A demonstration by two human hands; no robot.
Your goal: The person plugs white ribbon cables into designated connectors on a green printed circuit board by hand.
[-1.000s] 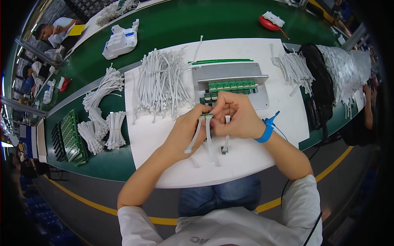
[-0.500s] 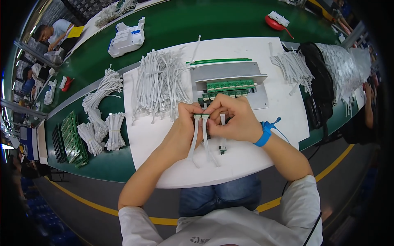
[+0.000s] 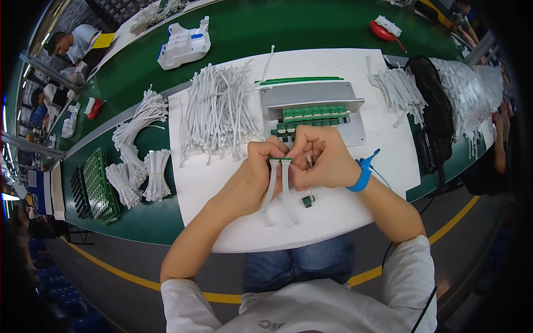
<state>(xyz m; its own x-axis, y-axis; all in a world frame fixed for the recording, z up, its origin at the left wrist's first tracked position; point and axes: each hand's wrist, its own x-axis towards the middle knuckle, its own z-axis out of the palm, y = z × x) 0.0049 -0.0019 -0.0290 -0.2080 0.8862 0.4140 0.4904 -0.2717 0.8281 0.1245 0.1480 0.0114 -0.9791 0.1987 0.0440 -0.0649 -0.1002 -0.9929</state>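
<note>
A small green circuit board (image 3: 280,159) is pinched between both hands over the white sheet. Two flat white cables (image 3: 286,194) hang down from it toward me. My left hand (image 3: 260,173) grips its left end with thumb and forefinger. My right hand (image 3: 325,159), with a blue strap at the wrist, grips the right end. A bit of a white connector (image 3: 310,161) shows among the curled right fingers; the rest of it is hidden. Just below the right hand, a small green board piece (image 3: 308,201) lies on the sheet.
Beyond my hands stands a metal fixture (image 3: 355,105) holding rows of small green boards (image 3: 313,114). White cables are heaped left (image 3: 219,111) and right (image 3: 400,91). Bundled cables (image 3: 157,175) and green board panels (image 3: 100,186) lie far left. A white plastic housing (image 3: 184,47) rests behind.
Both hands have shifted slightly right with the board. The white cable end by my right fingers shows less. The small board piece has turned a little. The white housing behind has moved right.
</note>
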